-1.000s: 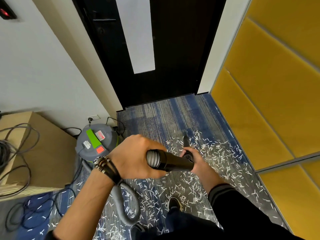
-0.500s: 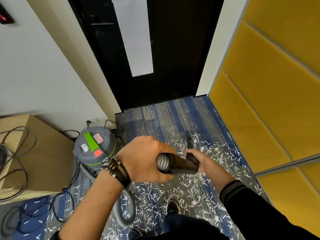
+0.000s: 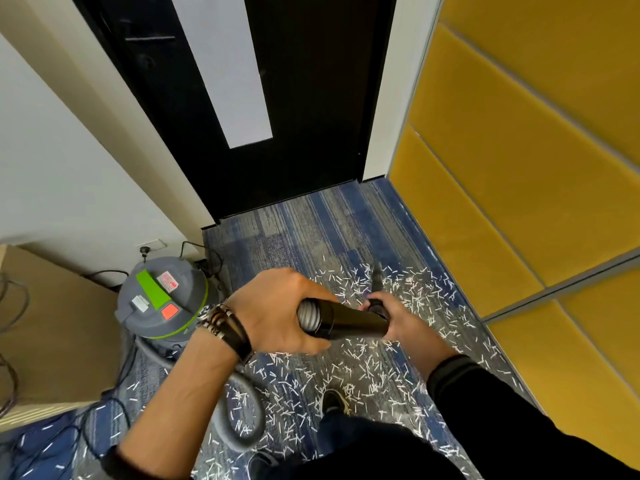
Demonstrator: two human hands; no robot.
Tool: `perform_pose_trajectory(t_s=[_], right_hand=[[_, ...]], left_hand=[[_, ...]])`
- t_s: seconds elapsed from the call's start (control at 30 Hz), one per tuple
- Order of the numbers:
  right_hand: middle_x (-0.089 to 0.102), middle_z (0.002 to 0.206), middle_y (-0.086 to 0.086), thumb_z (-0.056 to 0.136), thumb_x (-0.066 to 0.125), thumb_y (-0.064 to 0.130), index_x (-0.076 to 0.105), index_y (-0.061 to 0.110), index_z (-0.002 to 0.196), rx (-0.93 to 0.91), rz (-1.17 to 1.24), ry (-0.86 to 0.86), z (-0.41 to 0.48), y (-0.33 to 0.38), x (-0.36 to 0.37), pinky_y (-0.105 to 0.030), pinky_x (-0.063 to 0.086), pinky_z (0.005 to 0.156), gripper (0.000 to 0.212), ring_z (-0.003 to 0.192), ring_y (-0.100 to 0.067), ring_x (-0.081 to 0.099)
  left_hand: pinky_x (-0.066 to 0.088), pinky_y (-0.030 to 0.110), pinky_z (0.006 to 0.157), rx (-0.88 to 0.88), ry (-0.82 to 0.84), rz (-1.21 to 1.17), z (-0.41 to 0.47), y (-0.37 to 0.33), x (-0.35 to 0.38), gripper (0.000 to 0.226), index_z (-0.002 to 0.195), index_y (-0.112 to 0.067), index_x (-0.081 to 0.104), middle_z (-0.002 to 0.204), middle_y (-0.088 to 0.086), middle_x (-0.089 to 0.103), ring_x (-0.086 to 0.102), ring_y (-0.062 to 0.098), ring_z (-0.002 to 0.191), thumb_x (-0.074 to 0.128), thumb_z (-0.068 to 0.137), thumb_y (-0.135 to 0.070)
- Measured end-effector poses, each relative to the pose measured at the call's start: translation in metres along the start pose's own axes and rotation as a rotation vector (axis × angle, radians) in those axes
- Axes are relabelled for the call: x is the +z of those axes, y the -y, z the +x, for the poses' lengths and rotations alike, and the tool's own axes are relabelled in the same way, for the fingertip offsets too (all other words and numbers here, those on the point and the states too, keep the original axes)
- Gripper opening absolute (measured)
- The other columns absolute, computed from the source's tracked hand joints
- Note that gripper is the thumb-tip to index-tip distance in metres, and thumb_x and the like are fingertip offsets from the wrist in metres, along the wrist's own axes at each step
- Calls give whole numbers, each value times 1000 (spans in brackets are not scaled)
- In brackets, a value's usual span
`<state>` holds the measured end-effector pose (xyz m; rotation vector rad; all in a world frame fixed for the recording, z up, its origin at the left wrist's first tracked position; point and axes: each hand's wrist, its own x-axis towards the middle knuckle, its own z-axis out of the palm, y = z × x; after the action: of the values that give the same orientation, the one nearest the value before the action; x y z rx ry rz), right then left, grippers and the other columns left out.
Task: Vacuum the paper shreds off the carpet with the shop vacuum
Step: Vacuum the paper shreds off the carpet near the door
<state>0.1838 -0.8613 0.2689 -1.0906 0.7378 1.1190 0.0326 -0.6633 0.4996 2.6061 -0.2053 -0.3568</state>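
Down on the blue and grey striped carpet (image 3: 304, 230) lie lots of small white paper shreds (image 3: 349, 379), spread between the tall black door (image 3: 311, 116) and the yellow wall panels (image 3: 502, 168). The left hand (image 3: 280, 310) holds the near end of the shiny black vacuum tube (image 3: 353, 320), where the grey bumpy hose (image 3: 308, 315) goes in, and its fingers are curled tight round it. The right hand (image 3: 398, 322) holds the far end of the same tube, fingers wrapped round it too. The tube lies across between both hands, above the shreds. A thin black nozzle (image 3: 376, 277) pokes out past the right hand, its tip down among the shreds. The round grey shop vacuum with a green band (image 3: 162, 299) stands by the white wall on the left, beside a brown cardboard box (image 3: 52, 323)
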Motion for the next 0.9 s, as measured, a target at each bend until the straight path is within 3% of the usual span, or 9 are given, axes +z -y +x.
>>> perform_pose_trajectory(t_s=[0.13, 0.27, 0.4, 0.5, 0.57, 0.63, 0.7, 0.77, 0.9], right_hand=[[59, 64, -6, 90, 57, 11, 51, 6, 101, 54, -297, -128, -9, -7, -11, -29, 56, 50, 14, 49, -19, 60], [62, 70, -8, 93, 59, 15, 54, 8, 87, 101, -587, -187, -19, -10, 13, -28, 55, 52, 11, 58, -20, 61], [62, 77, -13, 89, 66, 18, 52, 8, 105, 87, -360, 21, -12, -21, 52, -37, 60, 60, 23, 61, -25, 66], [62, 110, -22, 87, 70, 20, 45, 6, 126, 141, 137, 277, 6, -41, 84, -52, 53, 89, 48, 91, -36, 68], [58, 125, -22, 90, 68, 28, 41, 9, 131, 151, 384, 345, 14, -61, 105, -56, 53, 91, 53, 105, -37, 65], [64, 114, -19, 90, 66, 34, 44, 5, 127, 90, 400, 321, 24, -79, 120, -47, 59, 80, 52, 92, -30, 70], [64, 83, -11, 79, 76, 29, 53, 3, 103, 18, 225, 262, 29, -96, 125, -33, 60, 63, 43, 65, -21, 67], [56, 64, -9, 85, 73, 24, 51, 3, 90, 79, 18, 143, 30, -109, 125, -26, 53, 46, 31, 47, -20, 58], [54, 60, -8, 99, 56, 31, 50, 5, 94, 143, -46, -8, 32, -127, 118, -24, 51, 49, 28, 46, -19, 54]], left_hand=[[51, 23, 78, 45, 50, 95, -5, -16, 11, 42, 117, -39, 70, 94, -17, 73, 66, 2, 85, 77, 79, -54], [47, 21, 78, 15, 2, 121, -22, -13, 13, 44, 120, -43, 68, 98, -19, 73, 65, 0, 89, 76, 78, -55], [57, 27, 83, -58, -99, 90, -60, 4, -9, 52, 124, -47, 67, 102, -23, 75, 69, -1, 90, 72, 75, -61], [56, 23, 80, -123, -182, 65, -91, 17, -20, 55, 125, -48, 67, 101, -25, 75, 69, -4, 86, 73, 72, -62], [55, 21, 78, -165, -187, 66, -108, 24, -21, 55, 125, -48, 68, 99, -25, 75, 68, -5, 85, 73, 71, -62], [57, 23, 77, -197, -169, 63, -122, 29, -14, 55, 124, -50, 67, 98, -25, 74, 68, -5, 85, 73, 71, -61], [57, 24, 76, -227, -151, 50, -134, 35, -7, 54, 123, -52, 67, 97, -27, 73, 68, -6, 85, 73, 70, -61], [57, 23, 77, -246, -139, 47, -142, 40, -2, 55, 121, -54, 67, 97, -30, 73, 67, -8, 87, 72, 68, -63], [56, 26, 78, -231, -80, 90, -148, 40, 7, 53, 119, -54, 65, 98, -28, 73, 68, -3, 89, 68, 67, -63]])
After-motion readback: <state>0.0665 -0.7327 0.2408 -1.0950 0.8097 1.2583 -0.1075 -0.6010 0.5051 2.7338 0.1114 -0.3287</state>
